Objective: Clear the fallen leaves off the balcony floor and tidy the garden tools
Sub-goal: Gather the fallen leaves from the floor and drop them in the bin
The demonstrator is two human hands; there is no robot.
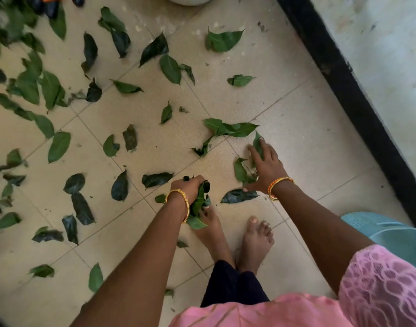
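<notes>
No text, label, brand, number or sign can be read anywhere in the view

Loose leaves (58, 146) lie scattered over the tiled floor (296, 102), thickest to the far left and thinning toward the right. Near the middle, the left hand (190, 188) holds a bunch of leaves (198, 206) just above the left foot (209, 228), with the right foot (257, 241) beside it. Further right, the right hand (266, 166) rests on a leaf (257, 145) on the floor. A raised kerb (348, 90) runs along the right. A basin (395, 234) sits near right, against it.
</notes>
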